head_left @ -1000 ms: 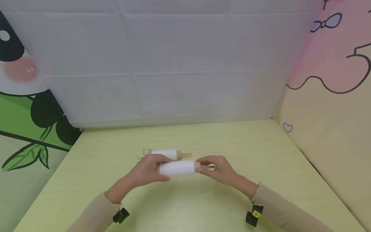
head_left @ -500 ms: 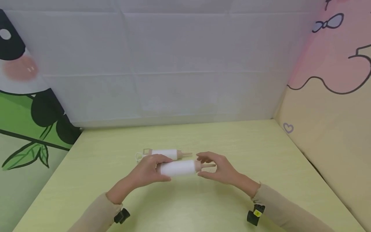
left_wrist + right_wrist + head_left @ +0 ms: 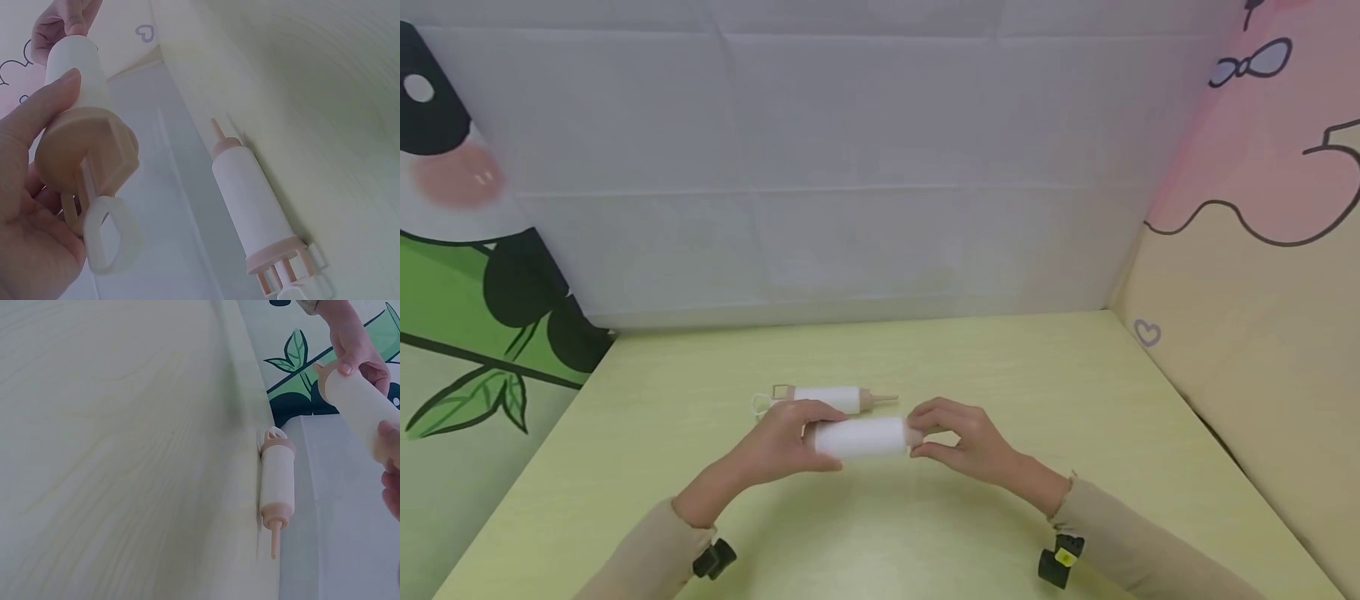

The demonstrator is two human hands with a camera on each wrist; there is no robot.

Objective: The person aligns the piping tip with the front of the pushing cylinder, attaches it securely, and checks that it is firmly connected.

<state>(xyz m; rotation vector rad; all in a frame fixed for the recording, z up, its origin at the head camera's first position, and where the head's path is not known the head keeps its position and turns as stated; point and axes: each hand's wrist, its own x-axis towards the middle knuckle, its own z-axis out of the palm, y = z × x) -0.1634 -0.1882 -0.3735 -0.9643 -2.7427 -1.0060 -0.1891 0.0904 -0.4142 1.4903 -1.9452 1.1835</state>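
My left hand (image 3: 782,446) grips the back end of a white piping syringe (image 3: 859,437), held level above the table. In the left wrist view its beige end collar (image 3: 81,140) and white pull ring (image 3: 112,237) point toward the camera. My right hand (image 3: 958,437) pinches the beige front cap (image 3: 913,436) between thumb and fingers, and the thin nozzle is hidden there. Just behind, a second piping syringe (image 3: 827,399) lies on the table, its nozzle (image 3: 275,540) pointing right in the head view.
The pale yellow table (image 3: 1000,358) runs back to a white sheet wall (image 3: 865,167). Painted panels stand on both sides, with a leaf drawing (image 3: 475,400) at left and a pink and beige one (image 3: 1247,292) at right. Each sleeve carries a small black wrist camera (image 3: 713,558).
My right fingers spread off the front cap half a second ago and now pinch it again. The nozzle, visible before, is now out of sight. My left hand's grip stays the same.
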